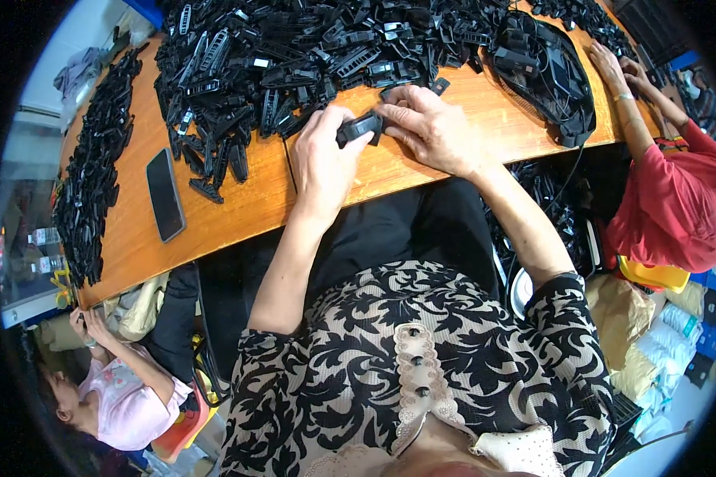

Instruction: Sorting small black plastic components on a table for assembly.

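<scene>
My left hand (pixel 324 159) is closed round a small black plastic part (pixel 359 129), thumb along its near side. From the other side my right hand (pixel 433 131) has its fingers pressed together at the right end of the same part. Both hands are above the wooden table, close to its near edge. A large heap of black plastic parts (pixel 294 56), some long and ladder-like, spreads just beyond them. One small black piece (pixel 440 85) lies past my right knuckles. What my right fingertips grip exactly is partly hidden.
A phone (pixel 165 195) lies on the wooden table (pixel 247 219) at the left, near a long row of black parts (pixel 95 167). A black mesh bag with cables (pixel 545 75) sits at the right. One co-worker in red (pixel 668 199) is at the right, another in pink (pixel 127 397) lower left.
</scene>
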